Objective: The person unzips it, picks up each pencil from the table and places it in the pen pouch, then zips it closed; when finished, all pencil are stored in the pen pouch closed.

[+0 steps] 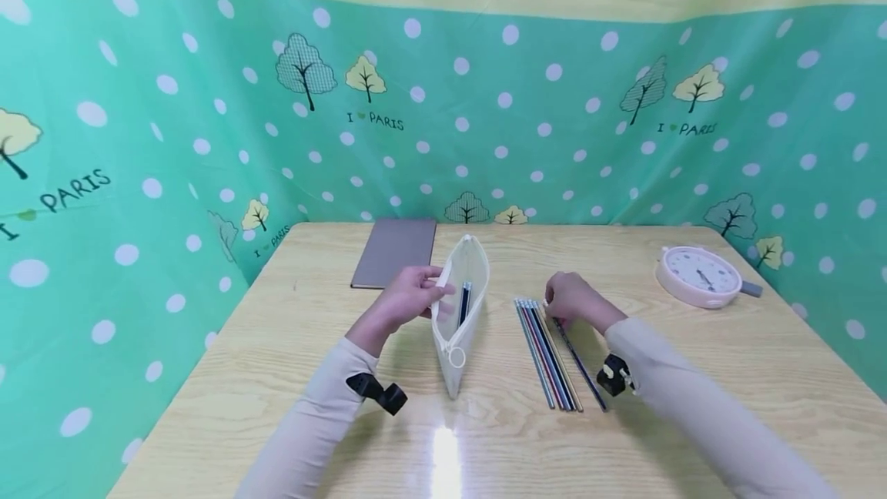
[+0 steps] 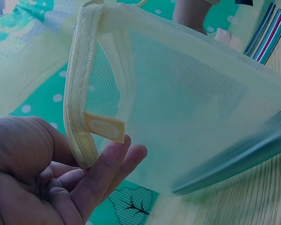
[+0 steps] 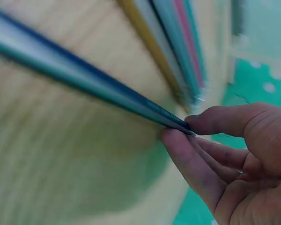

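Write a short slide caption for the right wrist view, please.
The right hand pinches a dark pencil by one end, near other pencils.

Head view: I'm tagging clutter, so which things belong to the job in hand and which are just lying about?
Apparently in the job: mesh pouch, in the grip of the left hand; pencils inside it; row of pencils; dark pencil in the grip of the right hand.
Seemingly just lying about: notebook; round clock; grey item beside it, unclear what.
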`<state>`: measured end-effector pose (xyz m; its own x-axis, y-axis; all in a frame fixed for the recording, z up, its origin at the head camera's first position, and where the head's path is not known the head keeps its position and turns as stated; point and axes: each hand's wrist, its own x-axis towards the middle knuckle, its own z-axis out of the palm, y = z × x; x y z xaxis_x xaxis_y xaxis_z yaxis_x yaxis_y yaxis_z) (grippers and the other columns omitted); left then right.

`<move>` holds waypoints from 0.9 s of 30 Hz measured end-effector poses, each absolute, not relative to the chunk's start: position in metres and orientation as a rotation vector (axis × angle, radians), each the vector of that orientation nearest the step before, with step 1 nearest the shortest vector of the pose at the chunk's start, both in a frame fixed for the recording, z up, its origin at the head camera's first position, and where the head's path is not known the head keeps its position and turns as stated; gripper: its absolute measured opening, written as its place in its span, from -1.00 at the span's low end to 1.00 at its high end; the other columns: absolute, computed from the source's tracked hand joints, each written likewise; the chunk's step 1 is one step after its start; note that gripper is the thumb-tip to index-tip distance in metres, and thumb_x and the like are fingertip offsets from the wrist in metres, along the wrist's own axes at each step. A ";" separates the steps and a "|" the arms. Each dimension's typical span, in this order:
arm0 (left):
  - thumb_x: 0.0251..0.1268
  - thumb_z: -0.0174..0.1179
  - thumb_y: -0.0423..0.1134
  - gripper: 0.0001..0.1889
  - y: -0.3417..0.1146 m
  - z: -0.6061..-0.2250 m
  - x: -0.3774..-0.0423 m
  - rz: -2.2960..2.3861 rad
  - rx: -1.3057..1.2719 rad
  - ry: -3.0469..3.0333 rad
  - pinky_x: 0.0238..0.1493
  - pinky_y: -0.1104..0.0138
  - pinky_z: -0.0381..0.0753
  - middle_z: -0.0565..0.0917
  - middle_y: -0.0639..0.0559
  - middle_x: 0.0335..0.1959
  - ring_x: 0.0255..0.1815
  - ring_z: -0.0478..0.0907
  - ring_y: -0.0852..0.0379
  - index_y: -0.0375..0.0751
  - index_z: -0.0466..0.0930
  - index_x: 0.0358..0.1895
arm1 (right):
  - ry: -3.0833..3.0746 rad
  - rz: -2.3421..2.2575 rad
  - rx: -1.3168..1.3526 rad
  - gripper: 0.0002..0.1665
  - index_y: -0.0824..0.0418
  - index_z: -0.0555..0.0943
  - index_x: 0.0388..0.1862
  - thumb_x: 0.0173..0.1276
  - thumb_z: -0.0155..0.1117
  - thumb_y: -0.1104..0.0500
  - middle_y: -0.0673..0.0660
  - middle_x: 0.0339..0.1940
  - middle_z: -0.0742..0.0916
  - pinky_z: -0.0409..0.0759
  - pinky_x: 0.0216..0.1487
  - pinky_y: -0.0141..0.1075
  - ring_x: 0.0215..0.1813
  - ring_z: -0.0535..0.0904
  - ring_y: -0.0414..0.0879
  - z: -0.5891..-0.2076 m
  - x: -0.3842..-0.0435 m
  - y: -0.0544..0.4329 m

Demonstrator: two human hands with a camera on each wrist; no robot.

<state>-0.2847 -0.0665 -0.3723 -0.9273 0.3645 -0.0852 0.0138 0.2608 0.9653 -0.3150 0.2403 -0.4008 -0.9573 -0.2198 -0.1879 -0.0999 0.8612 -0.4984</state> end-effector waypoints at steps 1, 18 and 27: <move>0.52 0.13 -0.45 -0.56 -0.066 -0.374 -0.285 1.711 0.355 2.244 -0.16 0.16 0.84 0.71 -0.46 0.05 -0.25 0.81 -0.08 -0.56 0.42 0.37 | 2.791 -0.784 -0.229 -0.90 0.47 0.60 -0.28 0.23 0.29 0.42 0.27 -0.41 0.72 0.78 -0.47 -0.30 -0.59 0.71 -0.10 -0.397 -0.316 0.242; 0.51 0.12 -0.48 -0.59 -0.063 -0.394 -0.291 1.693 0.293 2.213 -0.16 0.15 0.84 0.72 -0.45 0.02 -0.29 0.81 -0.01 -0.56 0.43 0.34 | 2.219 -2.620 -0.224 -0.82 0.26 0.45 0.01 0.51 0.15 0.41 -0.12 -0.37 0.82 0.82 -0.16 -0.30 -0.32 0.77 -0.20 -0.341 -0.273 0.210; 0.53 0.07 -0.45 -0.56 -0.063 -0.382 -0.294 1.715 0.305 2.201 -0.16 0.20 0.84 0.68 -0.49 0.08 -0.40 0.75 0.17 -0.57 0.37 0.38 | 2.237 -2.779 -0.311 -0.76 0.30 0.47 0.03 0.47 0.19 0.49 -0.03 -0.31 0.79 0.82 -0.14 -0.23 -0.26 0.79 -0.16 -0.334 -0.278 0.181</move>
<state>-0.2940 -0.0626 -0.3825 -0.9216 0.3665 -0.1280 -0.0347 0.2509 0.9674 -0.2776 0.1813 -0.3341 -0.8908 0.2265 0.3939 -0.4333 -0.1619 -0.8866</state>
